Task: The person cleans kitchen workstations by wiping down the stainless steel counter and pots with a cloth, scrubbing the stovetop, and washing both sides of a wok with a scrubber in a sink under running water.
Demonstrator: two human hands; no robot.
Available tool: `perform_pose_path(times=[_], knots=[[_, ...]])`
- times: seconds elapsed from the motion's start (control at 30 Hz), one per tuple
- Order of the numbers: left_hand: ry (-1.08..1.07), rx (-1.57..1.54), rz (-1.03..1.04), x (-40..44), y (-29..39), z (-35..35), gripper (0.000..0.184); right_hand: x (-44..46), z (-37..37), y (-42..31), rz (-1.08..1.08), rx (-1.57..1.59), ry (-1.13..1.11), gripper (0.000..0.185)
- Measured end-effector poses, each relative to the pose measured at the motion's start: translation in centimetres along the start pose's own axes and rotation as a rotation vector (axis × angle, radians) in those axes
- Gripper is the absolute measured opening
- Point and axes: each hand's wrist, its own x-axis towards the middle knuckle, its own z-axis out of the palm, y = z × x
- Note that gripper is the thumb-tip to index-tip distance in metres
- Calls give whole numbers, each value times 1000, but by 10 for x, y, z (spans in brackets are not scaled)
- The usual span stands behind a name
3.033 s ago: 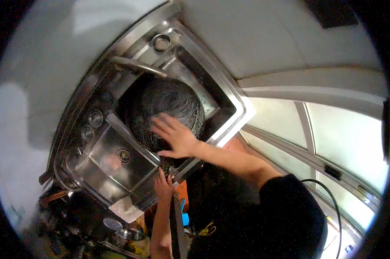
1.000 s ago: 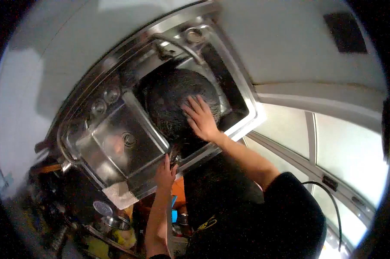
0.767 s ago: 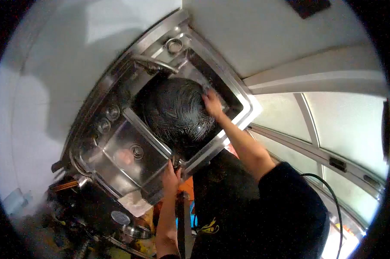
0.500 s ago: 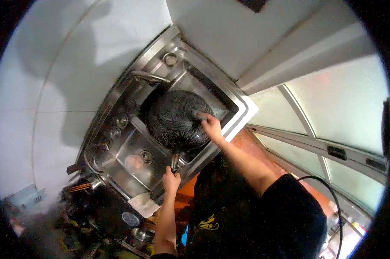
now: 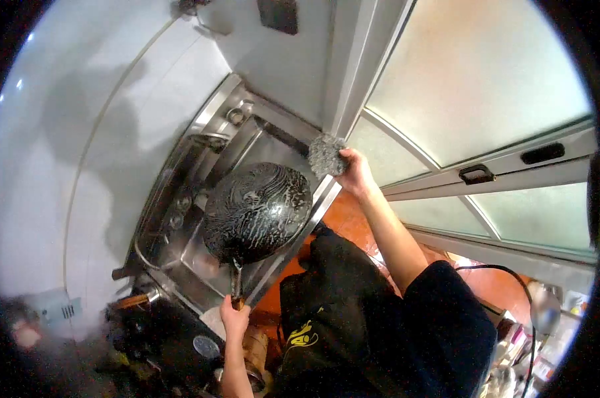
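Observation:
A black wok [image 5: 259, 211] lies bottom-up over the sink [image 5: 215, 286], its underside streaked with suds. My left hand [image 5: 235, 318] is closed around the end of the wok's handle [image 5: 237, 282]. In my right hand [image 5: 356, 174] is a grey steel wool scrubber [image 5: 326, 155], gripped by its edge. The scrubber is raised above the sink's right rim, apart from the wok. Much of the sink's basin is hidden beneath the wok.
A faucet [image 5: 210, 141] reaches over the sink from its back edge. Frosted glass panels [image 5: 486, 73] stand to the right, with tiled wall [image 5: 34, 166] at left. Dark, blurred stove-like clutter [image 5: 160, 338] lies at lower left. Orange floor [image 5: 345, 209] shows below.
My right hand has lifted off the wok and moved up and right, bringing the scrubber into full view. My left hand still holds the handle, now lower in view. The camera has shifted.

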Motion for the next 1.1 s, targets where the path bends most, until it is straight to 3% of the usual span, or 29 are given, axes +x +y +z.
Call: perform_pose_path(times=[0.07, 0.17, 0.2, 0.43, 0.47, 0.57, 0.7, 0.73, 0.83, 0.87, 0.9, 0.97, 1.1], knots=[[-73, -80, -209, -32, 3, -22, 36, -18, 15, -4, -49, -105, 37, 42], [-166, -459, -133, -76, -9, -38, 38, -18, 10, 3, -35, -107, 40, 47], [-124, -588, -186, -91, -10, -37, 24, -19, 7, 6, -42, -113, -21, 46], [-310, -1275, -347, -131, -45, -8, 13, 2, -13, 42, 32, -140, -1, 45], [-430, -1322, -254, -120, -55, 0, 12, 3, -14, 46, 46, -159, 80, 46], [-530, -1650, -345, -104, -42, 25, 10, 6, -13, 55, 49, -206, 45, 44], [-812, -2024, -223, -56, -29, 65, 9, 8, 5, 60, 73, -241, 28, 42], [-835, -2110, -260, -45, -24, 73, 8, 11, 6, 61, 70, -245, -35, 37], [-914, -2386, -372, -15, 3, 96, 7, 39, -28, 59, 69, -338, 204, 32], [-940, -2447, -354, -4, 5, 109, 7, 49, -49, 61, -37, -447, 42, 28], [-953, -2489, -399, 3, 10, 119, 7, 40, -13, 63, 19, -330, 131, 23], [-978, -2552, -498, 20, 21, 136, 7, 36, 10, 62, 18, -435, 121, 24], [-1054, -2637, -565, 53, 28, 164, 4, 67, -13, 68, 114, -552, 61, 27]])
